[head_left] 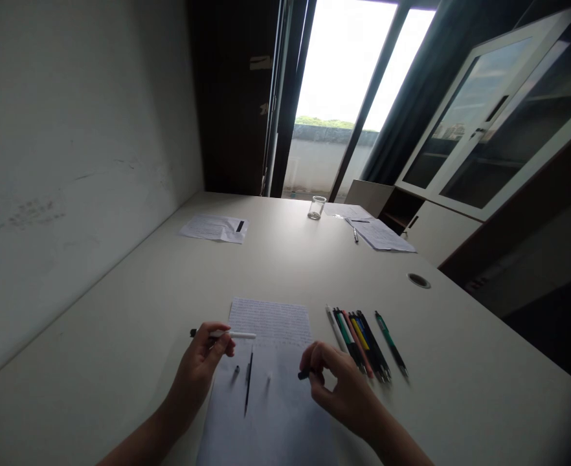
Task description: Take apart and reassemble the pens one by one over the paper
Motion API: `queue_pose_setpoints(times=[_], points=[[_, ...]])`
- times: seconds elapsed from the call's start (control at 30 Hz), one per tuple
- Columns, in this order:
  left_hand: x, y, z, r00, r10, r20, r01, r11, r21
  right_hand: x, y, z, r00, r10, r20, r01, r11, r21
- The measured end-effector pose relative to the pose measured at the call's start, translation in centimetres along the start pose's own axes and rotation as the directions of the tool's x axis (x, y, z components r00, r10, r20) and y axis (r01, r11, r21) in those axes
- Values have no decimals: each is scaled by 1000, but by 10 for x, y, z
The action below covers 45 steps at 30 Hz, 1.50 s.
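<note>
My left hand (204,355) is closed around a white pen barrel (243,335) with a dark end, held level over the left edge of a paper sheet (285,433). Between thumb and fingers, my right hand (333,375) pinches a small black pen part (304,374) above the sheet's right side; its exact kind is unclear. On the paper between my hands lies a dark ink refill (249,385). A tiny dark pen piece (237,369) rests left of it, and a small pale piece (268,378) to its right. Handwriting fills the sheet's upper part.
Several pens (360,340) lie in a row right of the paper, with a green pen (390,343) apart from them. Farther back are a glass jar (317,208), papers (382,234) and another sheet (212,228). A cable hole (418,280) sits near the right edge.
</note>
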<state>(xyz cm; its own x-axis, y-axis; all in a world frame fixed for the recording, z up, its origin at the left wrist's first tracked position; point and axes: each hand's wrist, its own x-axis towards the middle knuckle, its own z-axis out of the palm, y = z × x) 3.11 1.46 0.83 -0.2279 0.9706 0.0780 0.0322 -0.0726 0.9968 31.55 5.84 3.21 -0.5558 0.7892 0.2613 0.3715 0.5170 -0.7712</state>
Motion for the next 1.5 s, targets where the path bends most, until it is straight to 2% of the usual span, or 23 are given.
queue_pose_setpoints(times=[0.17, 0.27, 0.4, 0.53, 1.0, 1.13, 1.23, 1.37, 1.5], points=[[1, 0, 1, 1000, 1, 3, -1, 1000, -9, 1, 3, 7, 999, 2, -38, -2, 1000, 9], [1, -2, 1, 1000, 4, 6, -4, 1000, -18, 2, 6, 14, 1000, -4, -7, 4, 1000, -14], [1, -5, 1, 1000, 14, 8, -14, 1000, -26, 3, 9, 19, 995, -75, 58, 80, 992, -93], [0, -7, 0, 1000, 12, 15, -11, 999, -30, 4, 9, 19, 991, -115, 68, 123, 985, -121], [0, 0, 2, 1000, -5, -1, 5, 1000, -26, 6, 7, 17, 989, -67, 133, 94, 973, -209], [0, 2, 2, 1000, 4, 11, -3, 999, -36, 4, 9, 15, 992, -65, 107, 86, 976, -202], [-2, 4, 3, 998, 15, 57, -12, 998, -67, 3, 11, 14, 993, -116, 29, 120, 974, -193], [-7, 6, 7, 980, 64, 190, -44, 993, -109, 4, 5, 17, 976, -202, -76, 183, 962, -202], [-12, 6, 10, 958, 91, 270, -53, 988, -144, 4, -13, 27, 955, -284, -84, 267, 949, -168]])
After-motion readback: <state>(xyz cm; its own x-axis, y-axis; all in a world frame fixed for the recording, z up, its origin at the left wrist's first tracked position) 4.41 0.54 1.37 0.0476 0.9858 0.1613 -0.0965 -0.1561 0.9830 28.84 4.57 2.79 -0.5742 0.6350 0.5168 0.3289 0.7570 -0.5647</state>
